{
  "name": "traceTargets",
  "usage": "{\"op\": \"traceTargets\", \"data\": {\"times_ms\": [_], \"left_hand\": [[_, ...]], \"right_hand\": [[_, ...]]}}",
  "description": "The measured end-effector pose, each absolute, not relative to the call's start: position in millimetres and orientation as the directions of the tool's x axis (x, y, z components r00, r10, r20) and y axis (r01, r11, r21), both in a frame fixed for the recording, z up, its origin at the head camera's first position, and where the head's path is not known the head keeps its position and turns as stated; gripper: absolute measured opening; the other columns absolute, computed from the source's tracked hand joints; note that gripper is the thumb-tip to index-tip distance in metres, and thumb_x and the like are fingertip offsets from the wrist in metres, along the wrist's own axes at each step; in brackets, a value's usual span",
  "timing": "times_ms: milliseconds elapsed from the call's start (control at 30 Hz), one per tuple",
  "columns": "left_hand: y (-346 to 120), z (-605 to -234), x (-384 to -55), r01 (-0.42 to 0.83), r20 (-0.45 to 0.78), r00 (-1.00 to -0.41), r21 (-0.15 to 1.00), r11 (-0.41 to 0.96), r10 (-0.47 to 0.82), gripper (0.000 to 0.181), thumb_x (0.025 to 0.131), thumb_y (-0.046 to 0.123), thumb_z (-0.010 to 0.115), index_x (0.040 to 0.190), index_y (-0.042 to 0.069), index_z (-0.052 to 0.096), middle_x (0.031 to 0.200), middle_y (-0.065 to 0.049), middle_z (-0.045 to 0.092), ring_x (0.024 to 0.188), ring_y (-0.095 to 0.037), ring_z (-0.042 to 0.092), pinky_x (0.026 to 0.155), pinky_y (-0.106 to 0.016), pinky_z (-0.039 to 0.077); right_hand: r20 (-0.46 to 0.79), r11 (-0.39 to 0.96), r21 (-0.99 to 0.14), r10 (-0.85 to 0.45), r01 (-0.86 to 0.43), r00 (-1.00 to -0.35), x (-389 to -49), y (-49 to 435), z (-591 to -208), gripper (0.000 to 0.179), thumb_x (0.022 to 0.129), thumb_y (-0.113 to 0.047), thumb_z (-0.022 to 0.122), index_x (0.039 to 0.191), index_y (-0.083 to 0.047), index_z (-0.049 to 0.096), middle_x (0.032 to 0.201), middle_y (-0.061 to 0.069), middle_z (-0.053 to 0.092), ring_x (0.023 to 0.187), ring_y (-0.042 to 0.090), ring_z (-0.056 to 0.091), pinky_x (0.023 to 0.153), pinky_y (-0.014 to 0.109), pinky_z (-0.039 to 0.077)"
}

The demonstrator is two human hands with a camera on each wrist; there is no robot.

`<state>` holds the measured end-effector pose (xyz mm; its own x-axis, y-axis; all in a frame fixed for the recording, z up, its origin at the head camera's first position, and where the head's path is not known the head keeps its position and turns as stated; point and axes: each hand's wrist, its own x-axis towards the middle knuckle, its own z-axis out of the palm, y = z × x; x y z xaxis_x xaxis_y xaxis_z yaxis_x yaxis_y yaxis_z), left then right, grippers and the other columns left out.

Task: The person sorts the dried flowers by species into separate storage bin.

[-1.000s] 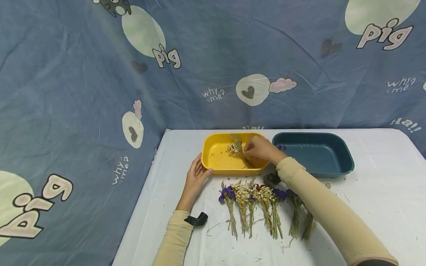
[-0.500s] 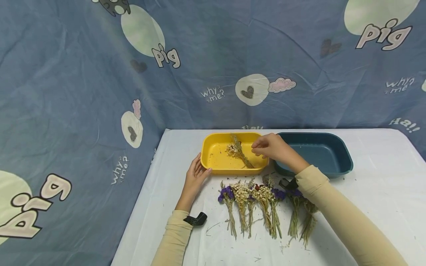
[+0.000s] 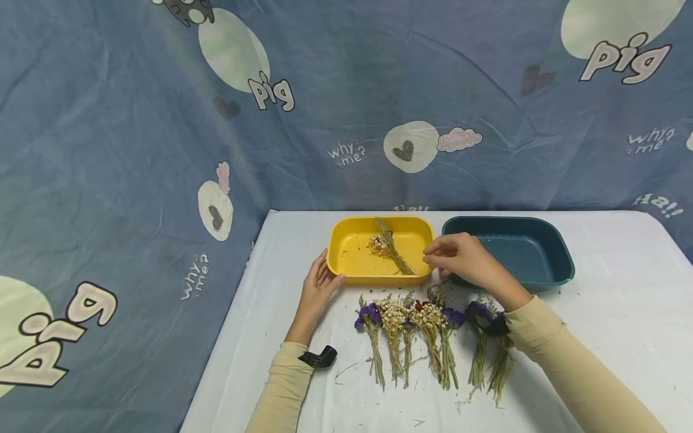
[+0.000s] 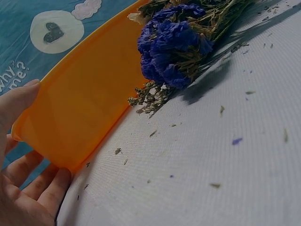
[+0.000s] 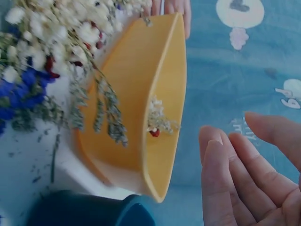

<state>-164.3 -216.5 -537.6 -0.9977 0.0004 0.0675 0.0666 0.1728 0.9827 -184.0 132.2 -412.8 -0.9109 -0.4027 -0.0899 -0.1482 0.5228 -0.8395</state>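
**Right hand bare beside yellow tray; one bunch inside**

Right hand (image 3: 457, 258): fingers softly bent, thumb well parted from them, nothing held. Hangs over the three o'clock end of the yellow, rounded-rectangle, plastic-looking tray (image 3: 354, 264); appears not to touch it. Left hand (image 3: 319, 285) grips that tray's eight o'clock corner, thumb at the rim, fingers round the end wall.

In the yellow tray: a tied-looking bunch of dried cream flowers and grey-green sprigs (image 3: 385, 242), heads toward twelve, stems toward five.

Risks, my judgement: the beige fabric sleeve (image 3: 579, 367) and black wrist mount (image 3: 497, 326) cross close over the rightmost bunches; a low sweep toward six could drag them or snap brittle heads. The row of dried purple, cream and red-flecked bunches (image 3: 430, 319), at five to six o'clock of the tray, lies crowded; lifting one may tangle its neighbour. Too hard a left-hand press on the rim might tip the tray.

Count: hands, two. Trays, two, including the dark teal, rounded-rectangle one (image 3: 522, 255) at three o'clock. Bunches, eight visible: one in yellow, seven on the white-covered table (image 3: 612, 300). Loose plant crumbs: too small to count.
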Motion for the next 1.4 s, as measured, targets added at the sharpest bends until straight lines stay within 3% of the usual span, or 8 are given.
{"op": "traceTargets", "data": {"times_ms": [133,333,533,867,1133,1400], "left_hand": [[-216,-538,-164,0.080,0.080,-0.997,0.983,0.164,0.006,0.078,0.097,0.021,0.074,0.162,0.028,0.032,0.164,-0.005,0.041,0.152,-0.026,0.042,0.124,-0.035,0.038],[-217,-538,-164,0.078,0.078,-0.997,0.985,0.153,0.010,0.079,0.097,0.021,0.075,0.163,0.026,0.032,0.164,-0.004,0.042,0.151,-0.026,0.043,0.122,-0.030,0.039],[-217,-537,-164,0.076,0.076,-0.997,0.985,0.157,0.006,0.079,0.096,0.021,0.075,0.162,0.027,0.032,0.164,-0.004,0.042,0.151,-0.026,0.043,0.121,-0.029,0.041],[-218,-537,-163,0.070,0.071,-0.997,0.985,0.160,0.003,0.079,0.096,0.021,0.075,0.162,0.029,0.031,0.164,-0.003,0.042,0.151,-0.024,0.043,0.121,-0.029,0.040],[-218,-538,-164,0.076,0.076,-0.997,0.984,0.160,0.008,0.079,0.097,0.021,0.075,0.162,0.029,0.031,0.165,-0.002,0.041,0.152,-0.025,0.042,0.122,-0.032,0.040],[-218,-538,-164,0.071,0.071,-0.997,0.984,0.161,0.007,0.078,0.097,0.021,0.074,0.162,0.028,0.031,0.165,-0.002,0.041,0.152,-0.023,0.042,0.121,-0.027,0.039]], "right_hand": [[-0.076,0.511,-0.846,-0.394,-0.149,-0.916,-170,137,-415,0.027,0.099,-0.024,0.072,0.116,-0.003,0.074,0.108,0.017,0.077,0.085,0.025,0.075,0.070,0.034,0.065],[-0.051,0.508,-0.845,-0.385,-0.166,-0.921,-149,143,-422,0.025,0.097,-0.021,0.074,0.113,-0.002,0.074,0.101,0.014,0.078,0.087,0.031,0.076,0.067,0.035,0.065],[-0.056,0.550,-0.817,-0.375,-0.173,-0.925,-132,146,-429,0.022,0.095,-0.022,0.076,0.108,-0.004,0.076,0.095,0.007,0.079,0.084,0.022,0.075,0.066,0.025,0.061],[-0.098,0.594,-0.792,-0.347,-0.138,-0.933,-110,151,-442,0.017,0.093,-0.023,0.077,0.103,-0.008,0.077,0.087,-0.001,0.077,0.078,0.013,0.071,0.065,0.025,0.059],[-0.108,0.559,-0.817,-0.387,-0.140,-0.916,-99,151,-459,0.014,0.092,-0.020,0.078,0.099,-0.008,0.077,0.085,-0.003,0.076,0.077,0.006,0.070,0.070,0.022,0.059],[-0.098,0.546,-0.819,-0.437,-0.177,-0.894,-88,147,-472,0.013,0.091,-0.016,0.076,0.098,-0.006,0.076,0.083,-0.005,0.075,0.074,0.002,0.067,0.068,0.022,0.058]]}}
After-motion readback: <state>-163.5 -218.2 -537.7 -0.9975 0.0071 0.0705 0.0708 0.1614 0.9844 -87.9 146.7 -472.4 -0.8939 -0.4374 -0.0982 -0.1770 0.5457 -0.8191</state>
